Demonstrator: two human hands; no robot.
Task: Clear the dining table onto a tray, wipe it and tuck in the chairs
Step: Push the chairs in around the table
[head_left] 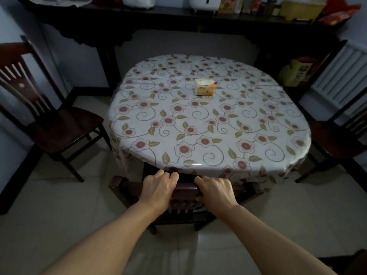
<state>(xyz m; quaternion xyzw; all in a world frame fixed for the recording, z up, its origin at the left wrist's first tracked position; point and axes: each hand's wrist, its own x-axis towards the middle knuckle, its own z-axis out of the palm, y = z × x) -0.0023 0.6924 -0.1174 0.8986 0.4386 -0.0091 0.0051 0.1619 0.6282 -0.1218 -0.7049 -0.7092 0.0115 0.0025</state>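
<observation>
Head view: the left hand (158, 187) and right hand (215, 190) both curl their fingers over the top rail of the near chair (185, 186), side by side, gripping it. The chair's seat sits under the dining table (198, 124), whose flowered cloth carries a small tissue pack (205, 86). A left chair (49, 120) and a right chair (337, 135) stand out from the table.

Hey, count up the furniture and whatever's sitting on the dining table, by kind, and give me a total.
Chairs: 3, the near chair gripped by the left hand and right hand, the left chair, the right chair
Dining table: 1
Tissue box on the table: 1
Total: 5
</observation>
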